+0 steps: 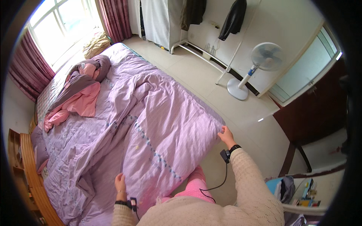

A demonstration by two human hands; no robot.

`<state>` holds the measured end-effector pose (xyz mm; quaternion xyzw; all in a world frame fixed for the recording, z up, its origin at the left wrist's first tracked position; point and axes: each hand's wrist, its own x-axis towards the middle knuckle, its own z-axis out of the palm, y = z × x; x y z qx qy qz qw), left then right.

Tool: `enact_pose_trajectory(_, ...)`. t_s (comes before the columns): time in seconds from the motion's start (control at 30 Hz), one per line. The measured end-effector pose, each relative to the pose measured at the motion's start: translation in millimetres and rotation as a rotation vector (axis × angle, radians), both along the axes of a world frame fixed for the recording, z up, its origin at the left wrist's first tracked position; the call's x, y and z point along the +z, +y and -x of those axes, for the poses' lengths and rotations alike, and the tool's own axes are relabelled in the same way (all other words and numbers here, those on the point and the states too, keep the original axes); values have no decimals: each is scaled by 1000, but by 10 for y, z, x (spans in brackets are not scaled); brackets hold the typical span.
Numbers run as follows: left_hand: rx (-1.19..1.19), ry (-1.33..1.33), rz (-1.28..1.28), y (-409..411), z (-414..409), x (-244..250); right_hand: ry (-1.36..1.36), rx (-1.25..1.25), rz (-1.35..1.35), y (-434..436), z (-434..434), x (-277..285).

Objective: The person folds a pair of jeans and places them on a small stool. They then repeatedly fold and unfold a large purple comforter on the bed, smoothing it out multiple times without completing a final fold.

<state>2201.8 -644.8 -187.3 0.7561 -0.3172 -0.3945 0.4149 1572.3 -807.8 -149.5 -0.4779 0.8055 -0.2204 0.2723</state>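
Observation:
A light purple quilt (169,113) with a printed leaf band and lettering lies rumpled over the bed. My right hand (227,136) pinches its corner at the bed's foot end, on the right. Lower in the view, my left hand (120,185) has thumb and fingers together at a raised fold of the same quilt; the exact grip is partly hidden. Beneath the quilt shows a purple sheet (104,172). Both wrists wear black bands with small cabled devices.
A grey-and-pink blanket (84,87) is bunched across the bed, and a purple pillow (39,147) rests by the wooden headboard (32,166). A standing fan (240,84) and a white clothes rack (198,53) stand on the tiled floor. Behind me on the right is a cluttered table (305,209).

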Motion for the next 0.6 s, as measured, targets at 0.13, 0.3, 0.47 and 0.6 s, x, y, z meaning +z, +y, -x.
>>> enact_pose_trajectory(0.13, 193, -160, -172, 562, -23, -141, 64, 24, -105, -813, 116, -327)
enact_pose_trajectory(0.3, 155, -117, -356, 285, 843, -197, -67, 219, -297, -1233, 9, -894)
enact_pose_trajectory(0.47, -105, -283, -397, -649, 1569, -347, -116, 338, -160, -1701, 267, -974)
enact_pose_trajectory(0.6, -21, -819, -579, -862, 1887, 211, -401, 338, -240, -2008, 1029, 544)
